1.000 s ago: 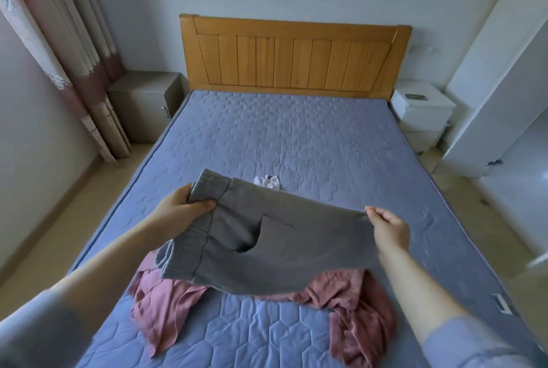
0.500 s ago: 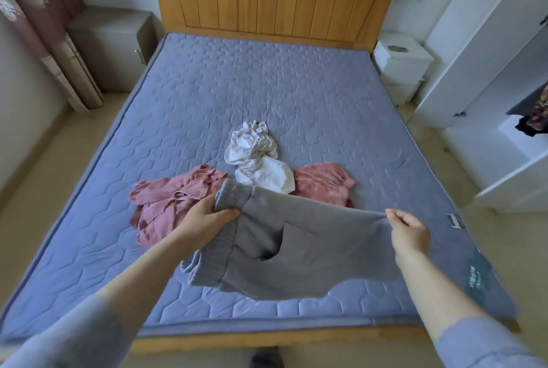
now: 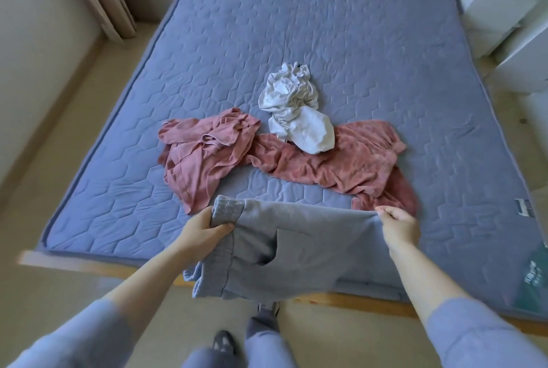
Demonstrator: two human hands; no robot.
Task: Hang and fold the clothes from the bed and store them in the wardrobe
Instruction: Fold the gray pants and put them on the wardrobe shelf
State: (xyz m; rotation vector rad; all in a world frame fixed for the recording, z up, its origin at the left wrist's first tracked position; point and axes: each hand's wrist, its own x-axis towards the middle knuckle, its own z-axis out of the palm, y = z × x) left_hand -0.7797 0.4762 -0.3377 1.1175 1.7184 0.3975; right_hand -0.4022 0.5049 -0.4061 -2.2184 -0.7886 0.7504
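Grey garment (image 3: 296, 255) spread in the air over the foot of the bed (image 3: 326, 26), at 6 o'clock in view; left hand (image 3: 204, 229) gripping its ribbed band, right hand (image 3: 397, 225) pinching the opposite top corner. For a clean fold, keep that top edge taut and level. Lay it on bare mattress short of the pink top (image 3: 207, 154) at 11 o'clock, the pink fleece piece (image 3: 341, 160) at 1 and the white garment (image 3: 296, 112) at 12.
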